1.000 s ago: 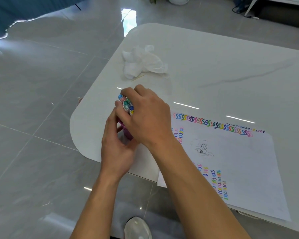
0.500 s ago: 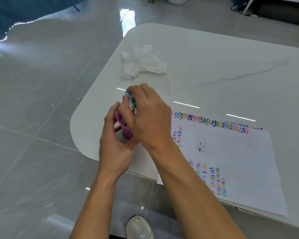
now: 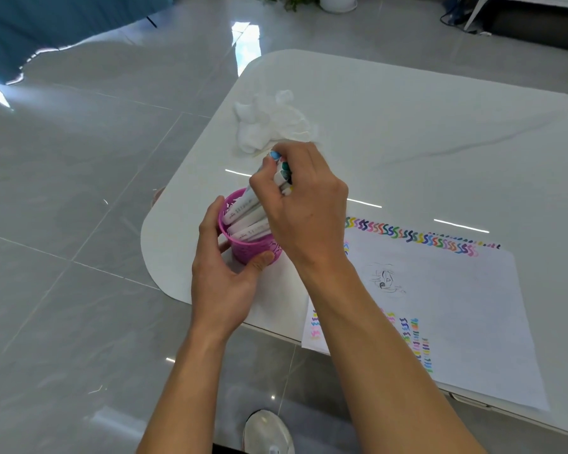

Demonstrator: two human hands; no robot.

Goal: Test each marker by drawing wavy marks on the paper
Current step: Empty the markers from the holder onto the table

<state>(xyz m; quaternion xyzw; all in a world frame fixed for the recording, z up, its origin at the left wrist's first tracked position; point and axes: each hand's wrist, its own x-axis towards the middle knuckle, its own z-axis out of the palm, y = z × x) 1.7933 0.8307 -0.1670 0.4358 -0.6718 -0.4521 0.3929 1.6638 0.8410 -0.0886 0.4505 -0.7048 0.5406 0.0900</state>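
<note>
A pink mesh cup [image 3: 255, 252] stands near the table's left corner with several white markers [image 3: 248, 219] leaning in it. My left hand [image 3: 222, 276] holds the cup, thumb on its front and fingers round its far side. My right hand [image 3: 304, 208] grips the bundle of markers by their upper ends, where blue and green caps [image 3: 281, 162] stick out past my fingers. The white paper [image 3: 466, 306] lies to the right, with rows of coloured wavy marks along its top edge and lower left part and a small sketch in the middle.
A crumpled white tissue [image 3: 273, 121] lies on the white table [image 3: 423, 132] behind the cup. The paper's near edge overhangs the table. Grey tiled floor lies to the left, and a shoe [image 3: 268, 432] shows below.
My right hand has tilted the marker bundle up and to the right, so the white barrels and the cup's rim now show. My left hand stays on the cup.
</note>
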